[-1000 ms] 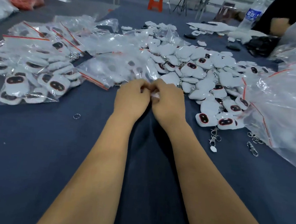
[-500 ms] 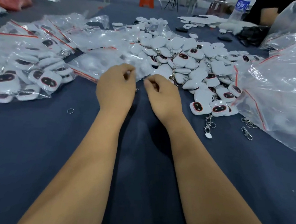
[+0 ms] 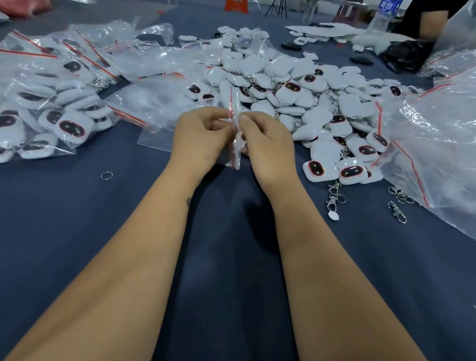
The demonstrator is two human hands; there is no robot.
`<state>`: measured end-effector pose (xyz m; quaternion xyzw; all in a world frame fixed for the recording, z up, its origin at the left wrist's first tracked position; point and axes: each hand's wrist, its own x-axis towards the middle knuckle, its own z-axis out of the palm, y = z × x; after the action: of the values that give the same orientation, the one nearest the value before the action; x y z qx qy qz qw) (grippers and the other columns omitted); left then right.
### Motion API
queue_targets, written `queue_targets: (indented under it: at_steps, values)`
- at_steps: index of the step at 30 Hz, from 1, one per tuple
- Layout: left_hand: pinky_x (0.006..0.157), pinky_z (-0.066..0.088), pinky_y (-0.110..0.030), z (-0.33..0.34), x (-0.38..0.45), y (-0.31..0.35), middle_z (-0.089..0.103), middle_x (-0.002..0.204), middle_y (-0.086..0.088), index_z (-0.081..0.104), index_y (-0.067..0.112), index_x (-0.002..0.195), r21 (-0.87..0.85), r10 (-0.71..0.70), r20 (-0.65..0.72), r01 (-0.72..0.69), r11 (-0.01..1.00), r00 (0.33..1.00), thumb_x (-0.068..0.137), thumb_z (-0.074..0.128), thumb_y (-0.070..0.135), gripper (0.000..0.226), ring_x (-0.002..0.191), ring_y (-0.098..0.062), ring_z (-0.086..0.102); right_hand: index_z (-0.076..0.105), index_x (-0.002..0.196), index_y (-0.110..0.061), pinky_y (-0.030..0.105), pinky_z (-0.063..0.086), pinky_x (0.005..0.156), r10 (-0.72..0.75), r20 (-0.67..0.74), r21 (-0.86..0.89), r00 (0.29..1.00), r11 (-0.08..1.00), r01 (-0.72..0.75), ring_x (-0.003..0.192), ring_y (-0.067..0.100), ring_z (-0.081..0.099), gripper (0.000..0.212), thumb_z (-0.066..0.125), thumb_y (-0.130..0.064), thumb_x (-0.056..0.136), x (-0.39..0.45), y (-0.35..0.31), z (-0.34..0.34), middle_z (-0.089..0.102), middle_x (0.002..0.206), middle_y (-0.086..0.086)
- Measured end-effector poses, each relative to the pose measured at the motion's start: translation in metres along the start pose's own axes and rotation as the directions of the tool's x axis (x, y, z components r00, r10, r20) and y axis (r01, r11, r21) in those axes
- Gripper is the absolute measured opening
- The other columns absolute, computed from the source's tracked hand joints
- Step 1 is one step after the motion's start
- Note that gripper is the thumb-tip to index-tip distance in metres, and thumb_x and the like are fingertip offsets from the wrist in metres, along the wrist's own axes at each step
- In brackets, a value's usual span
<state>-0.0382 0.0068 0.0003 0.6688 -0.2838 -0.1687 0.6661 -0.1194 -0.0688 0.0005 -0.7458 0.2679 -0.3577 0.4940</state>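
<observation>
Fingers (image 3: 222, 120) curled inward, pinching upright zip bag (image 3: 236, 154)

Water bottle (image 3: 384, 15) blue label (image 3: 390, 4): white characters, unreadable.

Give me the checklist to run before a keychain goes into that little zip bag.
1. Grip of left hand on small zip bag: ok, pinched.
2. Grip of right hand on it: ok, pinched.
3. Bag mouth open: cannot tell.
4. Loose keychain pile close beside right hand: ok.
5. A hand free to pick one: not ok, both hold the bag.
</observation>
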Motion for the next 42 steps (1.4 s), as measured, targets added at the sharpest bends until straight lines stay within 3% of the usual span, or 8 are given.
queue_targets:
  at_steps: [7, 10, 13, 20, 26, 30, 38, 42]
  values:
    - [0.079, 0.057, -0.048, 0.004, 0.003, -0.003, 0.069, 0.074, -0.015, 0.071, 0.019, 0.086, 0.081, 0.059, -0.002, -0.058, 0.995, 0.998, 0.083, 0.068, 0.002, 0.018, 0.069, -0.022, 0.065, 0.069, 0.096, -0.011, 0.038, 0.056, 0.079, 0.030, -0.038, -0.036, 0.999, 0.999, -0.031, 0.070, 0.017, 0.065, 0.015, 0.056, -0.020, 0.095, 0.002, 0.002, 0.003, 0.065, 0.067, -0.004]
    - [0.077, 0.057, -0.050, 0.006, 0.004, -0.003, 0.069, 0.080, -0.026, 0.072, 0.014, 0.089, 0.074, 0.057, 0.009, -0.058, 0.996, 0.998, 0.080, 0.070, 0.002, 0.015, 0.067, -0.024, 0.062, 0.068, 0.090, -0.010, 0.028, 0.049, 0.058, 0.030, -0.043, -0.017, 0.999, 0.999, -0.031, 0.052, 0.013, 0.060, 0.018, 0.053, -0.017, 0.097, 0.003, 0.003, 0.002, 0.060, 0.055, -0.004]
    - [0.070, 0.056, -0.042, 0.005, 0.006, -0.003, 0.070, 0.082, -0.024, 0.070, 0.009, 0.095, 0.038, 0.033, 0.048, -0.035, 0.999, 0.998, 0.079, 0.074, 0.004, 0.017, 0.064, -0.024, 0.063, 0.065, 0.084, -0.010, 0.021, 0.040, 0.045, 0.065, -0.007, 0.087, 0.998, 0.994, -0.064, 0.039, 0.013, 0.053, 0.020, 0.051, -0.013, 0.098, 0.004, 0.003, -0.001, 0.056, 0.047, 0.001]
    - [0.055, 0.051, -0.020, -0.005, 0.011, -0.005, 0.071, 0.068, 0.001, 0.073, 0.013, 0.091, -0.136, 0.005, 0.187, 0.021, 0.990, 0.982, 0.087, 0.069, 0.002, 0.013, 0.057, -0.009, 0.064, 0.063, 0.075, -0.014, 0.021, 0.042, 0.048, 0.129, 0.097, 0.346, 0.987, 0.925, -0.155, 0.042, 0.010, 0.054, 0.026, 0.053, -0.012, 0.099, 0.008, 0.004, -0.006, 0.061, 0.058, 0.003]
    - [0.047, 0.043, -0.020, -0.004, 0.020, -0.011, 0.059, 0.069, 0.001, 0.070, 0.010, 0.102, -0.054, -0.063, -0.125, 0.057, 0.997, 0.990, 0.097, 0.056, 0.012, 0.015, 0.052, -0.007, 0.050, 0.058, 0.079, -0.012, 0.025, 0.049, 0.052, 0.105, -0.050, 0.010, 0.993, 0.994, -0.105, 0.047, 0.009, 0.062, 0.022, 0.049, -0.014, 0.100, 0.008, 0.010, 0.000, 0.062, 0.066, 0.002]
    - [0.075, 0.056, -0.033, -0.008, 0.021, -0.012, 0.057, 0.079, 0.013, 0.061, 0.023, 0.094, 0.110, 0.117, -0.376, -0.081, 0.991, 0.919, 0.095, 0.054, 0.015, 0.011, 0.071, -0.006, 0.056, 0.051, 0.084, -0.016, 0.038, 0.049, 0.071, 0.030, -0.139, -0.261, 0.990, 0.963, -0.066, 0.079, 0.022, 0.065, 0.018, 0.044, -0.020, 0.100, 0.009, 0.013, 0.004, 0.061, 0.081, 0.002]
    - [0.058, 0.043, -0.010, 0.003, 0.011, -0.015, 0.058, 0.081, 0.012, 0.058, 0.032, 0.105, 0.421, 0.213, 0.106, -0.238, 0.875, 0.971, 0.087, 0.058, 0.012, 0.026, 0.064, 0.004, 0.055, 0.053, 0.084, -0.017, 0.026, 0.042, 0.066, 0.037, -0.086, -0.172, 0.996, 0.984, -0.052, 0.071, 0.010, 0.051, 0.011, 0.054, -0.006, 0.084, 0.011, 0.014, 0.003, 0.055, 0.079, -0.010]
    - [0.073, 0.046, -0.014, -0.005, 0.013, -0.011, 0.061, 0.105, -0.001, 0.067, 0.021, 0.111, 0.468, 0.325, -0.092, -0.247, 0.849, 0.941, 0.090, 0.044, 0.002, 0.037, 0.076, 0.000, 0.058, 0.055, 0.089, -0.014, 0.029, 0.039, 0.062, 0.047, -0.061, -0.249, 0.997, 0.967, -0.060, 0.074, 0.015, 0.049, 0.020, 0.044, 0.001, 0.083, 0.012, 0.016, 0.002, 0.052, 0.078, -0.013]
